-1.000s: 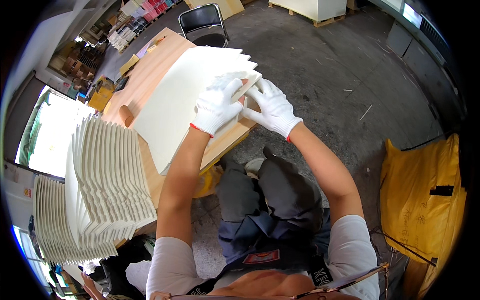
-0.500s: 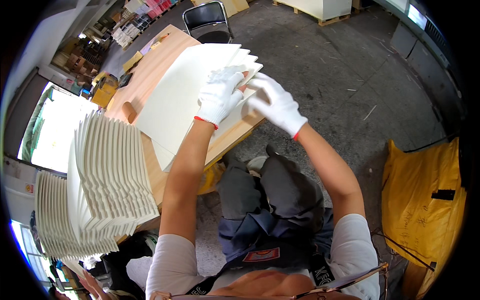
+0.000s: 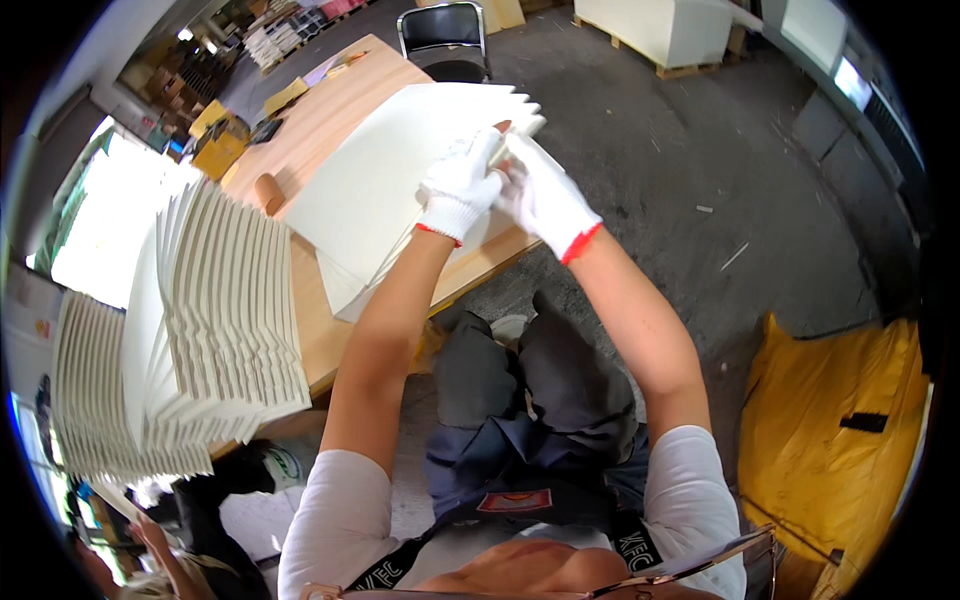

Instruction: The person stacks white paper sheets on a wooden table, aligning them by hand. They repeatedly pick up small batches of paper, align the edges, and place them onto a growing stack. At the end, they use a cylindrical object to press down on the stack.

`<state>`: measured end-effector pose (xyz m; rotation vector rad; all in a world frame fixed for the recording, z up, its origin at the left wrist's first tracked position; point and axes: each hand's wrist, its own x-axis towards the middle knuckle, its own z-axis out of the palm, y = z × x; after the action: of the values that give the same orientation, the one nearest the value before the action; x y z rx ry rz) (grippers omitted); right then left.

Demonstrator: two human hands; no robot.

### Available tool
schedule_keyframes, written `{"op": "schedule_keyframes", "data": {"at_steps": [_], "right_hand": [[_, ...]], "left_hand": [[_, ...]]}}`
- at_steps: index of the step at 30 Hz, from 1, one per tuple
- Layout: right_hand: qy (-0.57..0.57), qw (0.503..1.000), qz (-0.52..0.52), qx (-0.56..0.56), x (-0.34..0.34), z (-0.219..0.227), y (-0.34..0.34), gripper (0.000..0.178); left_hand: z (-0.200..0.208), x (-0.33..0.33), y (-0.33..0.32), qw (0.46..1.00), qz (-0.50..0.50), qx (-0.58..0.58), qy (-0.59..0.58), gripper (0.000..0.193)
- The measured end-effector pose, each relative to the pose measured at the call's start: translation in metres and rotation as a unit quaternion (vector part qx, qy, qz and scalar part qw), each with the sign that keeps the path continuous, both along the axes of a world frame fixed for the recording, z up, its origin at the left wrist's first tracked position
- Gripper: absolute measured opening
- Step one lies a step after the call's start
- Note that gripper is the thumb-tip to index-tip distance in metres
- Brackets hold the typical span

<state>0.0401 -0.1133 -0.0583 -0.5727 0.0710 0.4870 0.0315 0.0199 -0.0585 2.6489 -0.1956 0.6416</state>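
Observation:
A loose pile of large white sheets (image 3: pixel 370 160), fanned at the far corner, lies over the near edge of the wooden table. My left hand (image 3: pixel 465 182), in a white knitted glove with bare fingertips showing, is closed on the sheets' right edge. Beside it, my right hand (image 3: pixel 545 190), gloved alike with a red cuff band, has its fingers bent in at that same edge, close against the left fingers. The fingertips of the right hand are partly hidden. Behind the sheets a small brown rounded block (image 3: pixel 269 194) rests on the table.
Tall stacks of wavy-edged folded white sheets (image 3: pixel 225 300) stand on the left of the wooden table (image 3: pixel 315 110). A black chair (image 3: pixel 442 35) is at its far end. A yellow bag (image 3: pixel 830 430) is at the right. Another person's arm (image 3: pixel 160 550) shows at lower left.
My right hand has closed in, its fingers drawing together at the sheet edges next to my left hand. Both hands appear slightly turned, and the whole view has shifted a little.

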Motion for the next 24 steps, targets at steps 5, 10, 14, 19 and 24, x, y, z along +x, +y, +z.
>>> {"op": "schedule_keyframes", "data": {"at_steps": [5,10,14,19,24], "right_hand": [[-0.005,0.989,0.148,-0.020,0.011,-0.028,0.025,0.042],[-0.031,0.980,0.166,-0.102,-0.043,-0.008,0.072,0.057],[-0.094,0.977,0.144,-0.125,-0.034,-0.017,0.058,0.065],[-0.089,0.965,0.178,-0.173,-0.064,0.009,0.009,0.055],[-0.052,0.949,0.189,-0.248,-0.101,0.002,-0.080,0.039]], "left_hand": [[-0.009,-0.075,0.009,0.945,-0.105,-0.265,-0.163,0.038],[-0.057,-0.199,0.047,0.940,-0.023,-0.340,0.027,0.025],[-0.078,-0.222,0.049,0.767,-0.026,-0.638,0.056,0.026],[-0.090,-0.239,0.075,0.412,-0.105,-0.901,0.081,0.070],[-0.050,-0.250,0.062,0.396,-0.072,-0.911,0.082,0.067]]}}
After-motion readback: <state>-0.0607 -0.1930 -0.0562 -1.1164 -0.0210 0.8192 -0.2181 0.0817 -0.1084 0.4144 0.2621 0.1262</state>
